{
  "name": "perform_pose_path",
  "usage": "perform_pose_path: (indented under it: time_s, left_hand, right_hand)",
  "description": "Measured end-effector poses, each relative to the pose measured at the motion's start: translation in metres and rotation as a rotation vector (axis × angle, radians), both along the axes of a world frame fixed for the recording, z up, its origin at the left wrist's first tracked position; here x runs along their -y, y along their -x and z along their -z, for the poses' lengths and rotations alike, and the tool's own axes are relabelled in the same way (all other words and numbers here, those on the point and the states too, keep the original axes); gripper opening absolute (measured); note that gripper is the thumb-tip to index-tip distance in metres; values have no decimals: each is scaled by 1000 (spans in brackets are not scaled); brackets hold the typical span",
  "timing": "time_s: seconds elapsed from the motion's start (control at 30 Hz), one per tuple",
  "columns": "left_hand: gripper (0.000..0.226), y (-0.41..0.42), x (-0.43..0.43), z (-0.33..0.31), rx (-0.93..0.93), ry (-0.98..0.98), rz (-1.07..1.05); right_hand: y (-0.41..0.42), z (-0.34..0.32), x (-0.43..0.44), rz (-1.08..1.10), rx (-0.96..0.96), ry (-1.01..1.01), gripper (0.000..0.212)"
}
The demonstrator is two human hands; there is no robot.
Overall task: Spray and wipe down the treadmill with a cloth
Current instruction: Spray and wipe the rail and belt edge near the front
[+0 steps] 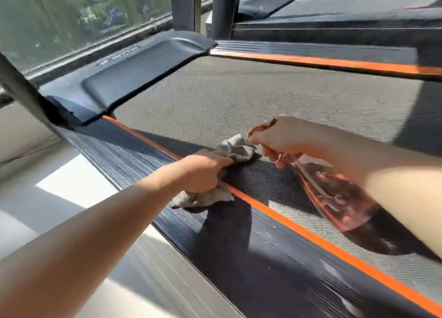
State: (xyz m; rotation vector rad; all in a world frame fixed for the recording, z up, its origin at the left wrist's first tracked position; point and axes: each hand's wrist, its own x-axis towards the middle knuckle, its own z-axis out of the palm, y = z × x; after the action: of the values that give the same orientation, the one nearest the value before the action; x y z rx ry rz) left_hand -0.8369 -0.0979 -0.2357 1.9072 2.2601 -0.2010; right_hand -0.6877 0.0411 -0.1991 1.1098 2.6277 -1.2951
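Observation:
The treadmill's grey textured belt (251, 95) runs across the view, edged by an orange stripe (299, 227) and a black ribbed side rail (134, 160). My left hand (203, 172) presses a crumpled grey cloth (236, 148) onto the belt's left edge, over the orange stripe. My right hand (284, 138) holds a clear orange-tinted spray bottle (334, 195) by its trigger head, just right of the cloth. The bottle's body slants down toward me above the belt.
A black motor cover (134, 76) sits at the belt's far end, with a grey upright post (26, 97) at the left. A second treadmill (346, 9) stands beyond, to the right. A window (71, 16) lines the far side. Pale floor (47, 210) lies at left.

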Motion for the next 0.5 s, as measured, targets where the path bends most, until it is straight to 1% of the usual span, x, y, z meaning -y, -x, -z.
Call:
perform_pose_path:
  time_s: [0.07,0.1,0.13,0.2,0.27,0.33,0.4,0.5]
  left_hand:
    - [53,40,12,-1,-126,-22,-130]
    - [51,59,21,-1,-168,-72,-192]
    - [46,74,31,1,-191,-146,-257]
    - [41,91,46,4,-159,-281,-403]
    - [39,80,45,5,-79,-348,-478]
    - [39,49,33,3,1,-356,-408]
    - [43,6,18,3,119,-314,-220]
    - [48,-58,4,4,154,-174,80]
  right_hand:
    - [3,1,4,-47,32,-143,40]
    - [5,1,6,-57,46,-201,40]
    - [7,-1,6,-55,33,-217,40]
    - [12,-5,3,-12,-84,-81,37]
    - [15,-10,1,5,-189,89,36]
    - [20,-11,1,-17,-198,155,40]
    - [24,-7,6,-30,-196,165,43]
    - [22,1,9,-8,-161,71,42]
